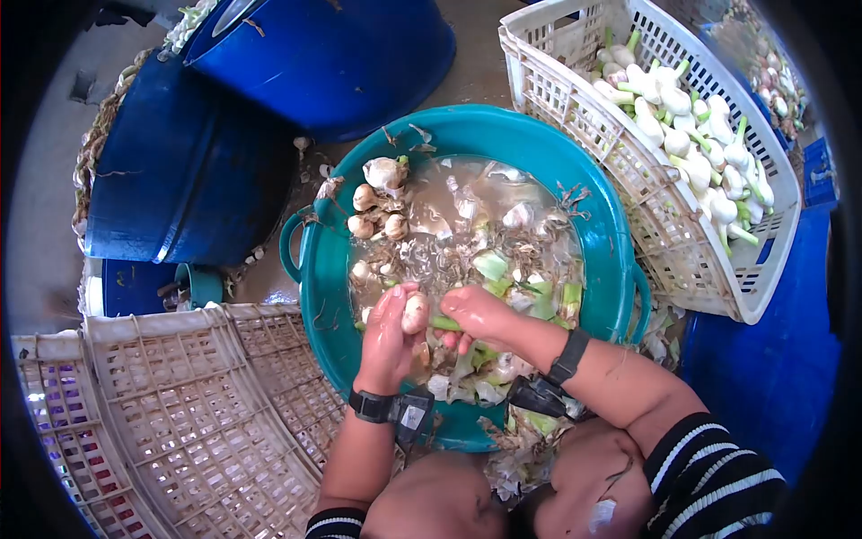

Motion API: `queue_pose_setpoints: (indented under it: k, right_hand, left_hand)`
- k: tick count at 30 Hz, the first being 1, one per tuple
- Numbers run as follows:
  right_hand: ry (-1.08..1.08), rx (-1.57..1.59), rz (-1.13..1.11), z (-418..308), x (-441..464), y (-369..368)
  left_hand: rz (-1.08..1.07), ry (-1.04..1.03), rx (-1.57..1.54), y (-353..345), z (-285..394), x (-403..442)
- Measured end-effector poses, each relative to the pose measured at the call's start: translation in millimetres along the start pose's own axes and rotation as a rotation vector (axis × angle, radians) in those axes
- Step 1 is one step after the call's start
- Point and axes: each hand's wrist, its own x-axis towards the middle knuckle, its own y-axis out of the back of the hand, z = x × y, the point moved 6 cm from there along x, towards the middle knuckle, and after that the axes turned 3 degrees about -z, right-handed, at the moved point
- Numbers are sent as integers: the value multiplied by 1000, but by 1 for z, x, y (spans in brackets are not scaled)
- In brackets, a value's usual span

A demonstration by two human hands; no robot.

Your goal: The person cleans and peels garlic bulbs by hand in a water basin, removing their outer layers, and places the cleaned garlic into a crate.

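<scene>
Over a teal tub (pixel 325 269) of murky water, my left hand (pixel 388 328) is closed around a garlic bulb (pixel 415 313). The bulb's green stem (pixel 442 322) points right, and my right hand (pixel 478 316) pinches it at that end. Peelings and cut green stalks (pixel 491 265) float in the water below both hands. Several unpeeled garlic bulbs (pixel 386 175) are gathered at the tub's left inner side, beyond my left hand.
A white crate (pixel 628 153) of cleaned garlic (pixel 696 135) stands at upper right on a blue surface (pixel 763 332). Blue barrels (pixel 197 171) rise at upper left. An off-white crate (pixel 180 386) lies at lower left, close to the tub. Loose skins litter the floor.
</scene>
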Motion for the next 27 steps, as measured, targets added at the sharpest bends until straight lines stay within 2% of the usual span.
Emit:
queue_pose_setpoints:
  k: [1, 2, 3, 5, 6, 8, 9, 10, 12, 13, 14, 16, 17, 18, 20, 22, 24, 25, 27]
  right_hand:
    - [120, -30, 13, -2, 0, 0]
    - [239, -59, 25, -5, 1, 0]
    - [236, -60, 24, 2, 6, 3]
    - [998, -922, 413, -28, -13, -2]
    - [998, -922, 417, -25, -8, 1]
    - [327, -339, 279, -9, 18, 23]
    - [110, -15, 179, 0, 20, 25]
    - [109, -17, 179, -9, 12, 23]
    - [19, 282, 91, -12, 5, 14]
    - [135, 327, 70, -16, 4, 10]
    - [133, 323, 64, -13, 2, 6]
    - [553, -102, -7, -33, -13, -6]
    - [805, -460, -9, -42, -28, -14]
    - [810, -461, -21, -44, -35, -10]
    - [757, -224, -16, -63, -62, -2]
    - [735, 99, 83, -82, -71, 29]
    - [917, 402, 50, -103, -83, 52]
    - [918, 400, 48, -105, -80, 60]
    - [930, -57, 202, -108, -75, 68]
  left_hand:
    - [-59, -147, 117, -2, 9, 0]
    - [-54, -147, 113, 3, 13, 0]
    - [-123, -50, 323, 5, 13, 2]
    - [-196, 123, 660, 1, 8, -4]
    - [-200, 122, 662, -7, 8, -10]
    - [-56, -462, 1093, -28, 34, -27]
    - [-60, -692, 1140, -32, 33, -32]
    - [-60, -691, 1138, -30, 33, -30]
    - [-80, -1087, 1597, -43, 37, -41]
    - [-66, -1098, 1342, -39, 37, -38]
    - [-59, -1097, 1343, -36, 34, -38]
    - [188, -294, -47, 16, 16, -11]
    - [48, -225, -349, 24, 14, -2]
    - [56, -235, -348, 35, 14, 2]
    - [176, 48, -818, 48, -2, 4]
    - [174, 98, -851, 62, -14, 4]
    - [95, 137, -928, 60, -15, 4]
    - [106, 173, -948, 59, -15, 4]
    - [130, 159, -897, 65, -13, 4]
